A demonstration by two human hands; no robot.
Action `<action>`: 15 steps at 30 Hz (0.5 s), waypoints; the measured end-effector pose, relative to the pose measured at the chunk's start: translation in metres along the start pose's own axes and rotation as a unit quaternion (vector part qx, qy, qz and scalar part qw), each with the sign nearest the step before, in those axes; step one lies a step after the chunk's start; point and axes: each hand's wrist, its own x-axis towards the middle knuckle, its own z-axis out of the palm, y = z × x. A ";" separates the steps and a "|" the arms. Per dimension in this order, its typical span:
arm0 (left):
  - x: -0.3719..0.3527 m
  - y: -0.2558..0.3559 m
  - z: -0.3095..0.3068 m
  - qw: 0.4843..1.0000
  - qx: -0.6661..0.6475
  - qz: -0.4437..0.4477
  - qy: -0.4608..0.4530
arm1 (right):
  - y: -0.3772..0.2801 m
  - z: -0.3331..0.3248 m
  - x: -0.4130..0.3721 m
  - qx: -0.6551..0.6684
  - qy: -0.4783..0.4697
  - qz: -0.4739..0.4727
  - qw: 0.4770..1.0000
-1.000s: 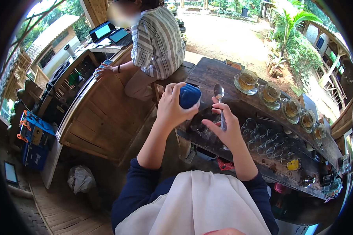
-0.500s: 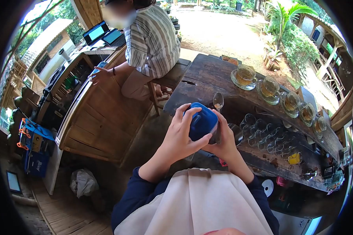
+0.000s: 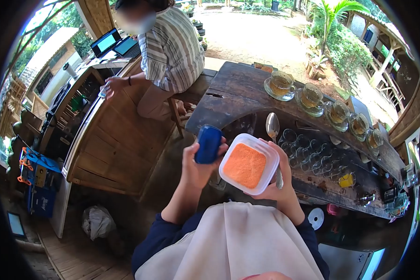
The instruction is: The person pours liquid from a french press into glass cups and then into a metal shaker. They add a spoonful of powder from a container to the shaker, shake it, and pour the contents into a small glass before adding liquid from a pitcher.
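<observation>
My left hand [image 3: 198, 170] is closed around a dark blue lid [image 3: 208, 144], held apart from the tub on its left. In my right hand [image 3: 283, 182] is a square white plastic tub [image 3: 271, 161], tilted toward me with its top uncovered. Orange powder [image 3: 245, 165] fills much of it. A metal spoon [image 3: 272, 125] is also held by my right hand, along the tub's right side with its bowl pointing up and away. Part of the spoon's handle is hidden behind my fingers.
Several glass cups of tea on saucers [image 3: 281, 84] line the dark wooden counter [image 3: 228, 88]. Lower down stand several clear glasses [image 3: 308, 149] and a glass of yellow liquid [image 3: 346, 180]. A person in a striped shirt [image 3: 172, 51] sits at left beside laptops [image 3: 108, 43].
The blue lid has come off the tub and moved left in my left hand. The orange powder inside now shows, and the spoon remains in my right hand.
</observation>
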 end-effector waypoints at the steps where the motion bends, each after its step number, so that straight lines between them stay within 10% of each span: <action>1: -0.005 -0.012 0.004 0.996 -0.028 -0.078 0.020 | -0.001 0.000 -0.001 0.020 0.000 -0.024 1.000; 5: -0.017 -0.034 0.014 0.953 -0.123 -0.275 -0.003 | 0.001 0.000 -0.007 0.030 -0.015 -0.037 0.999; 15: -0.016 -0.042 0.007 0.896 -0.266 -0.291 -0.205 | 0.016 0.013 -0.018 0.052 0.001 -0.018 0.998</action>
